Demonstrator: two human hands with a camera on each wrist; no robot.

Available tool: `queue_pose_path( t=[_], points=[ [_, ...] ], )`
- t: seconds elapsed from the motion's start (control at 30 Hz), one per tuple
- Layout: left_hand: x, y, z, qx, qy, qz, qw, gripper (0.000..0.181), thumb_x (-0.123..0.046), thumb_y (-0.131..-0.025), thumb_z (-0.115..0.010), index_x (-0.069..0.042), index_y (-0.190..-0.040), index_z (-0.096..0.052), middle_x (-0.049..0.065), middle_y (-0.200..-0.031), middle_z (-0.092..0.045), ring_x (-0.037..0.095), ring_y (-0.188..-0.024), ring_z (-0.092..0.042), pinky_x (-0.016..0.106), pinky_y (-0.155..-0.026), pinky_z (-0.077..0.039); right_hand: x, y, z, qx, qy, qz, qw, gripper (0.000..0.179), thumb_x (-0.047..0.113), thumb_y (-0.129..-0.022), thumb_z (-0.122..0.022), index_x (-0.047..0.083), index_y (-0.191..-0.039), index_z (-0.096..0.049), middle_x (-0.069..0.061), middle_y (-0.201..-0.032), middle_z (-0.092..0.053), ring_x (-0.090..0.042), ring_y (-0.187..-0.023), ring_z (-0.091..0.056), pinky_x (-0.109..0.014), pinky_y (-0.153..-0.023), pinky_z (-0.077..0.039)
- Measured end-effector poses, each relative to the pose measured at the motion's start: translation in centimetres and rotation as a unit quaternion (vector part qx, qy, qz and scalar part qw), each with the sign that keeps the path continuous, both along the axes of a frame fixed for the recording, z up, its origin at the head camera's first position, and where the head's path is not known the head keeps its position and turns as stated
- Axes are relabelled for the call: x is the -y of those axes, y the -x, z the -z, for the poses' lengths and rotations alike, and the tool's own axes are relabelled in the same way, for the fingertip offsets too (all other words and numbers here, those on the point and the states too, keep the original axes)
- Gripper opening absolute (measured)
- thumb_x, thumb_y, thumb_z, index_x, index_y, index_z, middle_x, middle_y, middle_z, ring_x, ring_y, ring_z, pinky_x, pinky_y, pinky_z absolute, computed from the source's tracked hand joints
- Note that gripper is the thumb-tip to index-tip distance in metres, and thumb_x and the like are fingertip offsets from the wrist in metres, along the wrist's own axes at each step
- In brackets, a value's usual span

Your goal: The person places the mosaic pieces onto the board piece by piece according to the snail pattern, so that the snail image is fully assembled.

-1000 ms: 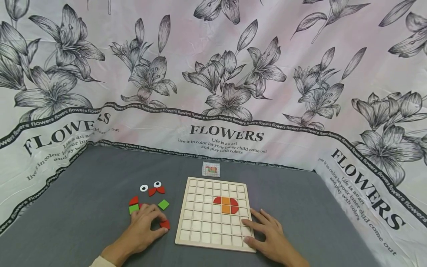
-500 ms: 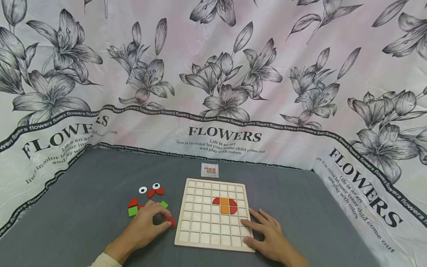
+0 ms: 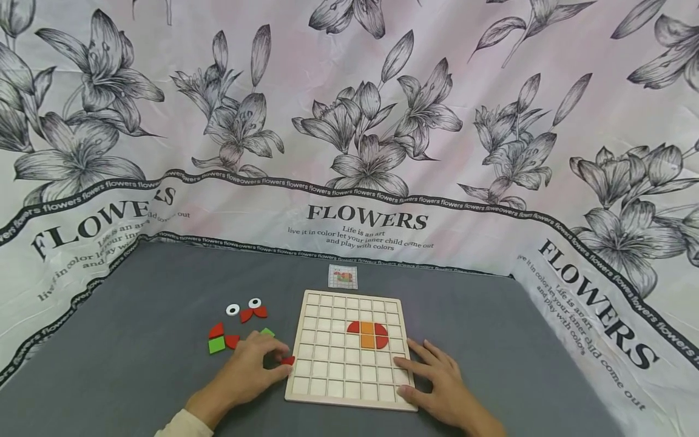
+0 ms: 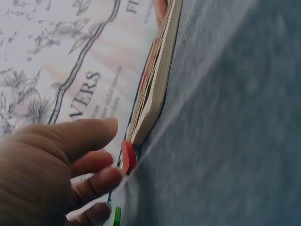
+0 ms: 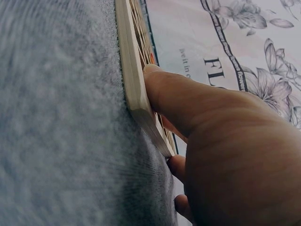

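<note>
My left hand (image 3: 252,370) is beside the left edge of the wooden grid board (image 3: 322,388). Its curled fingertips hold a small red puzzle piece (image 3: 288,360) low over the cloth, right at the board's edge. In the left wrist view, the red piece (image 4: 128,157) sits by the fingertips, with the thumb tip nearer the camera. My right hand (image 3: 445,382) rests on the board's right edge, fingers spread, and the right wrist view shows its thumb on the rim. Red quarter-round pieces (image 3: 381,330) and orange squares (image 3: 368,335) form a shape in the grid.
Left of the board lie a green square (image 3: 216,345), more red pieces (image 3: 216,330) and two white discs with black dots (image 3: 233,309). Another green piece (image 3: 267,332) is partly hidden behind my left hand. A small picture card (image 3: 343,277) lies beyond the board.
My left hand has moved right toward the board, and the red piece has come along to its edge. A red piece the hand covered now shows. My right hand stays in place.
</note>
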State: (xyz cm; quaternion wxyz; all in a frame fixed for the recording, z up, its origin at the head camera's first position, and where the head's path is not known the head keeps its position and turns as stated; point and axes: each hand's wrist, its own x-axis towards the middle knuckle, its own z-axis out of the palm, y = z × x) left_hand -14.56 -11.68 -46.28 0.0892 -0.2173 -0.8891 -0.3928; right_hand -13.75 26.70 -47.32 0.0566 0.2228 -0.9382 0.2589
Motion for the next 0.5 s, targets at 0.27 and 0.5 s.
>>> queue_pose_path(
  t=[0.27, 0.5],
  points=[
    [-0.94, 0.06, 0.57, -0.005, 0.028, -0.023, 0.9993, 0.014, -0.024, -0.076, -0.082, -0.022, -0.082, -0.069, -0.019, -0.072, -0.049, 0.005, -0.075, -0.042, 0.036, -0.07, -0.029, -0.07, 0.04, -0.07, 0.023, -0.014, 0.001, 0.9996, 0.048, 0.053, -0.087, -0.065, 0.028, -0.127, -0.066, -0.006, -0.147, -0.042, -0.045, -0.134, -0.028, -0.069, -0.095, -0.016],
    [-0.9, 0.07, 0.62, -0.015, 0.0, -0.03, 0.9994, 0.017, -0.012, -0.074, -0.077, -0.025, -0.075, -0.066, -0.02, -0.069, -0.048, 0.004, -0.073, -0.045, 0.036, -0.07, -0.029, 0.0, 0.11, -0.05, 0.017, -0.014, 0.003, 0.9997, 0.048, 0.054, -0.086, -0.065, 0.029, -0.127, -0.066, -0.006, -0.147, -0.043, -0.045, -0.134, -0.029, -0.069, -0.095, -0.017]
  ],
)
